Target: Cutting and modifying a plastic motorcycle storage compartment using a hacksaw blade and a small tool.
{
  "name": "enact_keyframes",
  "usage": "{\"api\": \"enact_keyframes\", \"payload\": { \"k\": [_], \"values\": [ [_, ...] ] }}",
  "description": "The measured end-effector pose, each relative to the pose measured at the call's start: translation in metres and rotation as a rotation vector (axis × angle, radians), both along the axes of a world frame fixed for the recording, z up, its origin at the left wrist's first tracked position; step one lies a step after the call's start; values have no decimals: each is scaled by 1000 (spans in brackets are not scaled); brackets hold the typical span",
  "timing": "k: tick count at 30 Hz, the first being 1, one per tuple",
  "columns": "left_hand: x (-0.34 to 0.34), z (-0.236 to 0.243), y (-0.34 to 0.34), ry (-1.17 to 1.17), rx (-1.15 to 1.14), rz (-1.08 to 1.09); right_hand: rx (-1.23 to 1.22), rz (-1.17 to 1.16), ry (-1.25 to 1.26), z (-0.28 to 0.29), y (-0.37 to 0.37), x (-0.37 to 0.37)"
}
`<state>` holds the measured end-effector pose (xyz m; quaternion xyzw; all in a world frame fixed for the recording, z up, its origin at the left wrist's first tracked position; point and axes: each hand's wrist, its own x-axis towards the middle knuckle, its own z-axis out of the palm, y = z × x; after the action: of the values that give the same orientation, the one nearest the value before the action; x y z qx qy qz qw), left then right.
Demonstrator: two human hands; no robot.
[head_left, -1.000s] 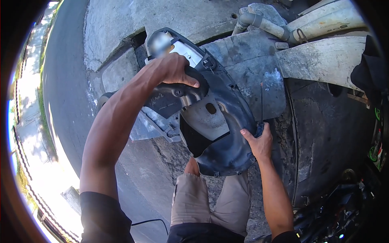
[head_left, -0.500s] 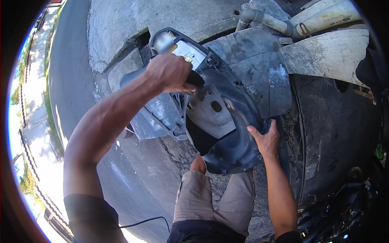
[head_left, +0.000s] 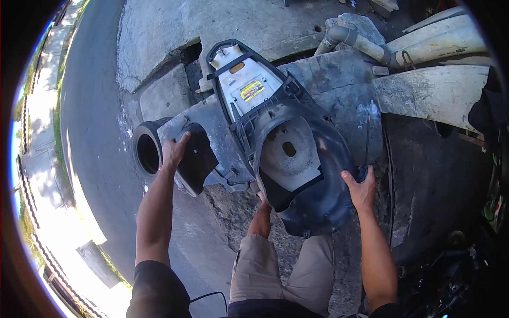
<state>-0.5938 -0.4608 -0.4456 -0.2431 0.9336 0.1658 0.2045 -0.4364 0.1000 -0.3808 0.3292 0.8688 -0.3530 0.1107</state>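
My left hand (head_left: 174,152) is closed on the edge of a dark, flat, curved panel (head_left: 197,161), held left of a large plastic motorbike body cover (head_left: 333,185). The cover is black with a pale grey inner section and a yellow sticker (head_left: 252,91), and its near end rests by my knees. At its right edge, my right hand (head_left: 361,190) is closed around the handle of a long thin screwdriver (head_left: 368,139) pointing away from me. The right thumb lies against the cover's rim. The fingers under the handle are partly hidden.
Beyond the held panel stands a black tyre (head_left: 147,151). Broken concrete slabs (head_left: 339,87) lie under and behind the cover. Pale pipes (head_left: 366,45) and a curved whitish board (head_left: 429,93) are at the far right. A road (head_left: 95,132) runs along the left.
My left hand has swung from above the cover to its left side, carrying the dark panel. The sticker and tyre now show fully. My right hand stays at the cover's right edge.
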Motion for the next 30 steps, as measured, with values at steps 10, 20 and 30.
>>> {"api": "enact_keyframes", "payload": {
  "k": [10, 20, 30],
  "values": [
    [72, -91, 0, -7, 316, 529, 78, 36, -23, 0, 12, 9],
    [116, -137, 20, 331, -627, 319, 70, 18, -14, -18, 21, 8],
    [111, 35, 208, 360, 674, -112, 17, 10, 26, -15, 23, 6]
  ]
}}
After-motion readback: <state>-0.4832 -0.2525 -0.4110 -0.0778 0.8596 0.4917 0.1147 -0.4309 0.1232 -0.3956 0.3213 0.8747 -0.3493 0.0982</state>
